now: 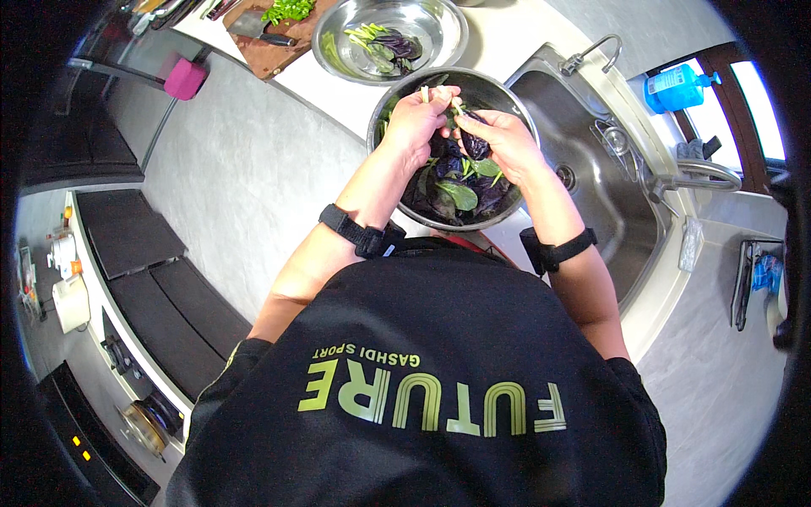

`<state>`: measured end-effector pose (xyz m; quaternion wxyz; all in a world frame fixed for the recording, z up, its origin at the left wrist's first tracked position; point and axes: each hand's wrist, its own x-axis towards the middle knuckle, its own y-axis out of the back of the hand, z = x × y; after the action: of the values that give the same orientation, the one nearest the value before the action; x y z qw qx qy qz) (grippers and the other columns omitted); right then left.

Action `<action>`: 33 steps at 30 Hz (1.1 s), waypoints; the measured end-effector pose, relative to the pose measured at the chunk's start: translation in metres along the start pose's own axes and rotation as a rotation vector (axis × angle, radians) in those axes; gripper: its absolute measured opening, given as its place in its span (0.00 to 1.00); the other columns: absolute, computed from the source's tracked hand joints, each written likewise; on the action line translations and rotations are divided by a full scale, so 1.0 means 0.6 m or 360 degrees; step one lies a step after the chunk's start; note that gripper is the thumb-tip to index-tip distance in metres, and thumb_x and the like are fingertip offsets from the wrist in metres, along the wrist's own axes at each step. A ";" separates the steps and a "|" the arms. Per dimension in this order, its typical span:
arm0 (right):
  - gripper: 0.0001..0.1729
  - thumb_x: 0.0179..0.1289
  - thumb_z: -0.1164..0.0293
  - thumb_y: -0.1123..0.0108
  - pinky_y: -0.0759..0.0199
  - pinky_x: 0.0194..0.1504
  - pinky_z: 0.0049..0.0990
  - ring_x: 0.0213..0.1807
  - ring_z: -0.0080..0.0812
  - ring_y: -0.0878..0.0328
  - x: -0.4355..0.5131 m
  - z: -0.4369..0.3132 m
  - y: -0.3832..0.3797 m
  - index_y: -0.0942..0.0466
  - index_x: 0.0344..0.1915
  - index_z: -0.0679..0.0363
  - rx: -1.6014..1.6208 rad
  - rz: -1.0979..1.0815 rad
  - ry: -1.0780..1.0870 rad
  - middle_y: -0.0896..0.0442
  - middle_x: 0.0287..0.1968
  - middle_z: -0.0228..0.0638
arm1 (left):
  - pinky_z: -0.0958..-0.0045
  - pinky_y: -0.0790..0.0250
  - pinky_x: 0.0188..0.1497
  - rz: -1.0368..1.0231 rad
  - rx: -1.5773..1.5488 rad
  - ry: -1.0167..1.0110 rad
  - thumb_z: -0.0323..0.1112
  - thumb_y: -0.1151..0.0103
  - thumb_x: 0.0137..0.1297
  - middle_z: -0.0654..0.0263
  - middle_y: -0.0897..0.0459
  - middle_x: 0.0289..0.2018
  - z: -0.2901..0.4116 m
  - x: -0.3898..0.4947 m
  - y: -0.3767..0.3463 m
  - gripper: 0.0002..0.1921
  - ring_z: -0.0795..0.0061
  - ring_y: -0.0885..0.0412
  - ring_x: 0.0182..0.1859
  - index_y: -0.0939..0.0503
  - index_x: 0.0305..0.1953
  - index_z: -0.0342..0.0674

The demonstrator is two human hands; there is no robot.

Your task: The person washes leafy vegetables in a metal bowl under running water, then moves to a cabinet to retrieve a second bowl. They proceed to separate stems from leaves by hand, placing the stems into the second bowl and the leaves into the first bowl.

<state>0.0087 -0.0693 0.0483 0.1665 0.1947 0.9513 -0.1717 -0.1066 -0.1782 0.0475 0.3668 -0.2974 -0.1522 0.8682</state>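
Note:
Both my hands are above a round steel bowl [531,120] heaped with dark purple and green leafy greens [457,195]. My left hand [415,123] pinches pale stems between its fingertips, close to my other hand. In my right hand [500,141] is a sprig with dark purple leaves [475,136], its pale stem pointing up towards the left fingertips. Just beyond the bowl, a wide shallow steel basin [443,38] holds a small pile of greens [396,49], their light stems lying to the left.
A steel sink [602,209] with a faucet [703,174] lies to the right. At the upper left a wooden cutting board [253,54] carries a cleaver [253,26] and chopped green vegetables [288,9]. A blue pump bottle [678,89] stands by the window.

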 end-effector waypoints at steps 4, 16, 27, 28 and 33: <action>0.09 0.56 0.71 0.35 0.33 0.28 0.18 0.25 0.19 0.27 -0.002 0.003 -0.004 0.21 0.34 0.65 -0.0055 0.0095 -0.0049 0.20 0.27 0.30 | 0.81 0.40 0.24 -0.0013 -0.0048 -0.0068 0.32 0.49 0.67 0.72 0.24 0.29 -0.001 0.000 -0.002 0.09 0.86 0.39 0.22 0.23 0.44 0.35; 0.16 0.53 0.65 0.32 0.32 0.34 0.18 0.30 0.18 0.26 -0.019 -0.017 0.012 0.22 0.38 0.63 -0.0494 0.0122 -0.0130 0.20 0.30 0.28 | 0.81 0.39 0.21 0.0080 -0.0026 -0.0151 0.32 0.49 0.67 0.70 0.21 0.30 0.009 0.015 0.008 0.09 0.86 0.37 0.21 0.22 0.43 0.37; 0.10 0.56 0.68 0.36 0.30 0.28 0.20 0.26 0.17 0.25 0.010 0.001 0.027 0.18 0.33 0.64 -0.0607 0.0251 -0.0089 0.18 0.27 0.28 | 0.80 0.38 0.26 0.0250 0.0171 -0.0054 0.31 0.48 0.66 0.69 0.21 0.32 -0.003 0.027 -0.002 0.09 0.85 0.36 0.23 0.22 0.43 0.36; 0.10 0.53 0.68 0.34 0.28 0.31 0.22 0.27 0.20 0.22 0.010 -0.002 0.036 0.18 0.34 0.62 -0.0680 0.0219 -0.0108 0.16 0.28 0.30 | 0.78 0.35 0.26 0.0237 0.0117 -0.0030 0.32 0.47 0.66 0.67 0.21 0.32 -0.008 0.030 -0.004 0.09 0.84 0.35 0.23 0.21 0.42 0.35; 0.12 0.51 0.68 0.34 0.27 0.40 0.28 0.34 0.31 0.18 -0.002 -0.012 0.069 0.19 0.35 0.62 -0.1629 0.0425 0.0005 0.16 0.31 0.40 | 0.77 0.32 0.34 0.0399 -0.0053 -0.0252 0.34 0.53 0.70 0.68 0.25 0.29 -0.016 0.085 -0.004 0.09 0.78 0.28 0.31 0.24 0.40 0.37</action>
<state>0.0259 -0.0309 0.0442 0.2592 0.2082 0.8806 0.3377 -0.1275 -0.1387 0.0208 0.2373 -0.2508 -0.1566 0.9253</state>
